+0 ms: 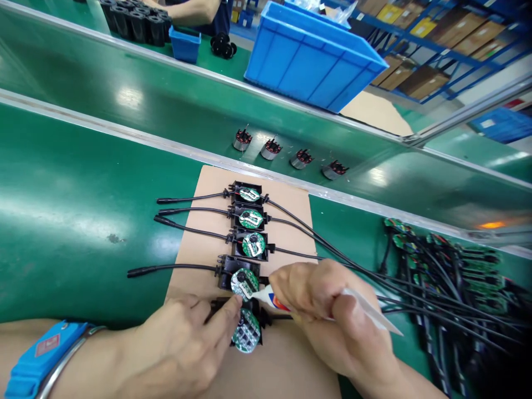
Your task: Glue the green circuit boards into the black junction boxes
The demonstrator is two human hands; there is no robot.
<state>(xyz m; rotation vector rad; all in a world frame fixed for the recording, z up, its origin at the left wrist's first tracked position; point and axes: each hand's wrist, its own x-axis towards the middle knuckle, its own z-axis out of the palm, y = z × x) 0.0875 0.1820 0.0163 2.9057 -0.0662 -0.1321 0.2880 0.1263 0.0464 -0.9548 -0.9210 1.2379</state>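
Observation:
On a brown cardboard sheet (286, 205) lie several black housings in a column, each with a round green circuit board and black cables. My right hand (332, 310) is closed round a white glue tube (374, 313), whose nozzle touches the fourth round green circuit board (244, 282). My left hand (183, 349) rests below it, the forefinger pressing the edge of that board; its other fingers are curled and hold nothing visible. A fifth round green circuit board (246, 332) sits between my hands. My left wrist wears a blue strap (41, 354) and a metal bangle.
Several small motor cores (270, 148) stand on the green conveyor belt beyond the metal rail. A pile of green boards with black cables (449, 277) lies at the right. A blue crate (311, 55) and another person's arm (195, 11) are across the belt.

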